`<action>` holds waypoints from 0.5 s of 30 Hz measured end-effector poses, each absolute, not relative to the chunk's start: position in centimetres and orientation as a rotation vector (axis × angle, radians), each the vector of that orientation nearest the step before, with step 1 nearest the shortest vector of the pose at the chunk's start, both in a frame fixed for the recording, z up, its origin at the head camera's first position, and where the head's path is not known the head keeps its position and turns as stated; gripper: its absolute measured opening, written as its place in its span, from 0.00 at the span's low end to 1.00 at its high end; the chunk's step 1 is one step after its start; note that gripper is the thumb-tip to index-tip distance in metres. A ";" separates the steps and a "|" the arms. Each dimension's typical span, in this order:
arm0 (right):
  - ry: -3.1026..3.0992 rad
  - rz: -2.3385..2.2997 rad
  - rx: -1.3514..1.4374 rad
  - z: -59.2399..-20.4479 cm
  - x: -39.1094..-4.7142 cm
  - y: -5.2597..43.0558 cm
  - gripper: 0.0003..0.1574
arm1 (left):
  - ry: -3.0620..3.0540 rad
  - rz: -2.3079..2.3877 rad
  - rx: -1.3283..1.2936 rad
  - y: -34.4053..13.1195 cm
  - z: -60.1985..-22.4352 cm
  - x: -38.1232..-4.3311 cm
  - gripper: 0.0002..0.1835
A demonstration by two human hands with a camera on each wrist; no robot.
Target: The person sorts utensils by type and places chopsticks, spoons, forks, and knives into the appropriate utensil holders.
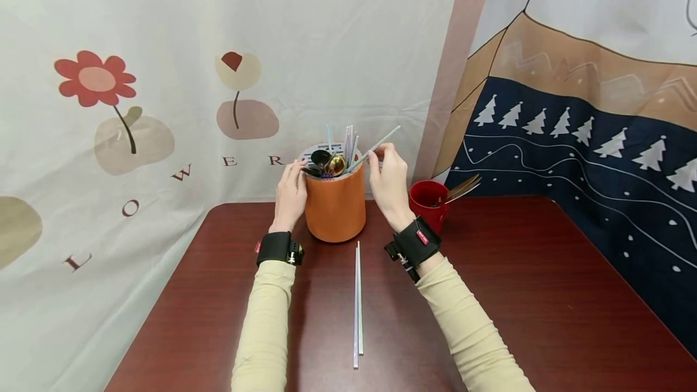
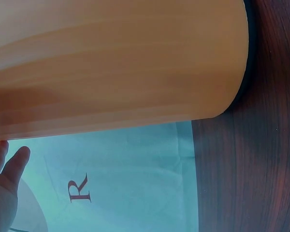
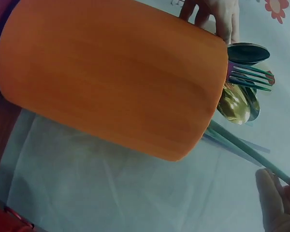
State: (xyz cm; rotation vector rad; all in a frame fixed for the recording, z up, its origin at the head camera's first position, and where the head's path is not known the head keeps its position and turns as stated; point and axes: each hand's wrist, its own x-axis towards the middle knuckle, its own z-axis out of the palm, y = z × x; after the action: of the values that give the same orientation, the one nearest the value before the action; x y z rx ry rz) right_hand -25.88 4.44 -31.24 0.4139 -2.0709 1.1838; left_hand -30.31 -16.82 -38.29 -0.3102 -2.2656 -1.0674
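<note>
An orange cylindrical utensil holder (image 1: 335, 209) stands upright at the back of the table, with spoons (image 3: 234, 104), a fork (image 3: 251, 76) and several thin pale sticks in its top. My left hand (image 1: 291, 192) touches the holder's left side near the rim, its fingers extended. On the other side, my right hand (image 1: 389, 180) pinches a pale green chopstick (image 1: 381, 142) near its upper end. That chopstick leans out to the right, and its lower end is hidden inside the holder. Two pale chopsticks (image 1: 357, 307) lie almost side by side on the table in front of the holder.
A red mug (image 1: 427, 201) with gold and silver cutlery (image 1: 463, 189) sticking out stands just right of my right hand. Printed cloth (image 1: 348, 47) hangs behind the dark red-brown table (image 1: 517, 301), whose back edge lies close to the holder.
</note>
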 end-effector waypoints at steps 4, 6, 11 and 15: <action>-2.138 1.162 0.412 -31.7 -25.8 4.5 0.13 | -2.267 -1.070 -0.308 -16.8 -38.4 -30.3 0.19; -2.182 1.155 0.406 -32.3 -25.5 4.6 0.13 | -2.272 -1.070 -0.304 -16.8 -38.4 -30.3 0.19; -2.324 1.121 0.381 -34.8 -24.2 4.8 0.12 | -2.275 -1.071 -0.303 -16.9 -38.5 -30.3 0.19; -2.432 1.133 0.344 -37.2 -23.1 4.6 0.11 | -2.271 -1.074 -0.308 -16.9 -38.4 -30.2 0.19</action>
State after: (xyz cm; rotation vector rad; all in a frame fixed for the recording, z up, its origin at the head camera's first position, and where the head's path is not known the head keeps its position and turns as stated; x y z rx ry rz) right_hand -23.07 4.65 -37.21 0.3438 -2.4319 1.1328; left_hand -30.24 -16.86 -38.36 -0.3083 -2.2714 -1.0741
